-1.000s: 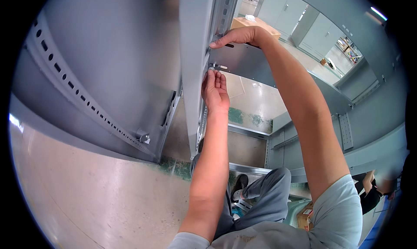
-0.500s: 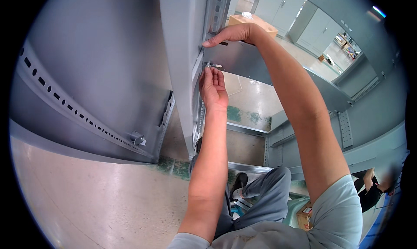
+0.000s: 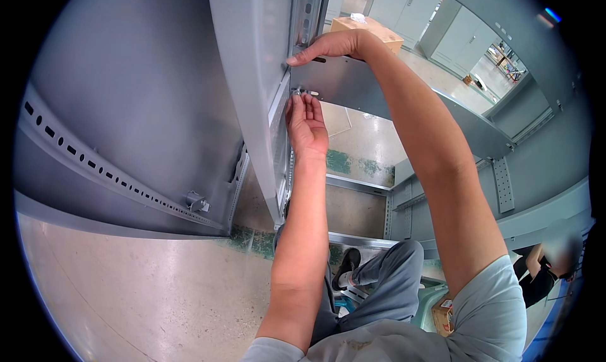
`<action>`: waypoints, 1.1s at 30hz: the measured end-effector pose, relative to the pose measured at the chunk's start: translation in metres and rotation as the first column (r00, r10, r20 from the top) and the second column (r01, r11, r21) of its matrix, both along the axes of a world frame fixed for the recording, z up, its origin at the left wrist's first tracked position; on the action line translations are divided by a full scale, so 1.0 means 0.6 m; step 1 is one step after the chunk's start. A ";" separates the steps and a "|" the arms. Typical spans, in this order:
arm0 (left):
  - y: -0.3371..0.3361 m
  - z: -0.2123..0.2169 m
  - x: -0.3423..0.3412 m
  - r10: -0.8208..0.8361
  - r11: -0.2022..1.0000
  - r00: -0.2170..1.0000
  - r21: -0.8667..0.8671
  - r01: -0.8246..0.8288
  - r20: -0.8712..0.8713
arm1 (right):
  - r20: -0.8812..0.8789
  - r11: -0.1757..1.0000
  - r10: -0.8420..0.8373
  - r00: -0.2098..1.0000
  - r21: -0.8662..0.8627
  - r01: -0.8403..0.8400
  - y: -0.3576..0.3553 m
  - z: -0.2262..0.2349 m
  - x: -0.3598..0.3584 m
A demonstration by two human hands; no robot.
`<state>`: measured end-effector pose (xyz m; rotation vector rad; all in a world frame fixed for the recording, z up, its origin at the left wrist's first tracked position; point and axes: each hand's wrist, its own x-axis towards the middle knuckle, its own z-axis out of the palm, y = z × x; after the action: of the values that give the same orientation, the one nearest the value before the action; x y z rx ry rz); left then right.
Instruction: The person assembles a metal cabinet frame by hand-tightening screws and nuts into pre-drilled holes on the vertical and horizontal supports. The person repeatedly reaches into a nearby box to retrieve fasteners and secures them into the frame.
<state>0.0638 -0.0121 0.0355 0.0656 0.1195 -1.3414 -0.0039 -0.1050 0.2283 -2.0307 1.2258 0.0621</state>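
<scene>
Pale, glossy floor (image 3: 158, 286) beneath metal crosspiece (image 3: 350, 84)

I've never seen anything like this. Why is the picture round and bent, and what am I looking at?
There is no robot here: these are a person's own bare hands. The camera sits on the person's head, looking down, and its wide fisheye lens bends straight edges.

The left hand has its fingertips at a small metal fastener; I can't tell how firmly it is gripped. The right hand is over the top edge of a grey metal crosspiece, its thumb toward a grey upright.

Around them is a large metal frame. No tabletop shows; farther back, a white item lies on a tan box.
</scene>
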 end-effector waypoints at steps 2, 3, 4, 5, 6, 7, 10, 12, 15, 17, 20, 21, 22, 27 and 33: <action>0.000 -0.001 0.000 -0.011 1.000 1.000 -0.012 0.011 -0.005 | -0.004 1.000 0.003 1.000 -0.010 -0.003 0.001 0.001 0.001; 0.000 -0.001 0.000 -0.016 1.000 1.000 -0.018 0.016 -0.007 | -0.007 1.000 0.003 1.000 -0.016 -0.003 0.002 0.002 0.000; 0.000 -0.002 0.001 -0.020 1.000 1.000 -0.016 0.020 -0.003 | -0.010 1.000 0.003 1.000 -0.022 -0.003 0.001 0.001 0.000; 0.000 -0.003 0.002 -0.024 1.000 1.000 -0.014 0.024 0.000 | -0.015 1.000 0.000 1.000 -0.024 0.000 0.000 0.000 0.000; 0.000 -0.004 0.003 -0.028 1.000 1.000 -0.012 0.028 0.004 | -0.020 1.000 -0.003 1.000 -0.026 0.002 -0.002 0.000 0.000; 0.000 -0.005 0.003 -0.026 1.000 1.000 -0.016 0.026 0.001 | -0.025 1.000 -0.006 1.000 -0.028 0.005 -0.004 -0.001 0.000; 0.000 -0.004 0.004 -0.034 0.999 0.999 -0.037 0.034 -0.011 | 0.013 0.999 -0.003 1.000 -0.037 0.003 -0.004 -0.007 -0.002; 0.003 -0.005 0.006 -0.061 0.996 0.998 -0.061 0.059 -0.021 | -0.009 0.999 -0.018 1.000 -0.041 0.018 -0.005 -0.007 -0.001; 0.007 0.008 0.006 -0.053 0.998 0.999 -0.025 0.052 -0.012 | -0.014 0.999 -0.020 1.000 -0.042 0.019 -0.002 -0.004 -0.002; 0.011 0.011 0.006 -0.038 0.999 0.999 -0.020 0.038 0.022 | -0.008 0.999 -0.013 1.000 -0.043 0.013 -0.001 -0.004 -0.002; 0.014 0.013 0.006 -0.019 1.000 0.998 -0.016 0.020 0.061 | -0.007 0.999 -0.007 1.000 -0.044 0.007 0.002 -0.002 -0.001; 0.015 0.013 0.005 -0.014 1.000 0.997 -0.015 0.015 0.073 | -0.012 0.999 -0.008 1.000 -0.041 0.007 0.003 -0.001 -0.001; 0.015 0.012 0.006 -0.008 1.000 0.997 -0.008 0.008 0.081 | -0.017 0.999 -0.009 1.000 -0.039 0.008 0.006 0.002 0.001; 0.016 0.011 0.005 0.016 1.000 0.993 0.017 -0.019 0.115 | -0.007 0.994 -0.015 1.000 -0.113 0.014 0.014 0.001 0.002; 0.020 0.021 0.000 0.040 0.997 0.985 0.053 -0.049 0.167 | -0.024 0.996 -0.014 1.000 -0.084 0.012 0.005 0.002 -0.002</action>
<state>0.0639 -0.0003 0.0479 0.2210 0.0183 -1.2827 -0.0052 -0.1022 0.2297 -2.0991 1.2760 0.0296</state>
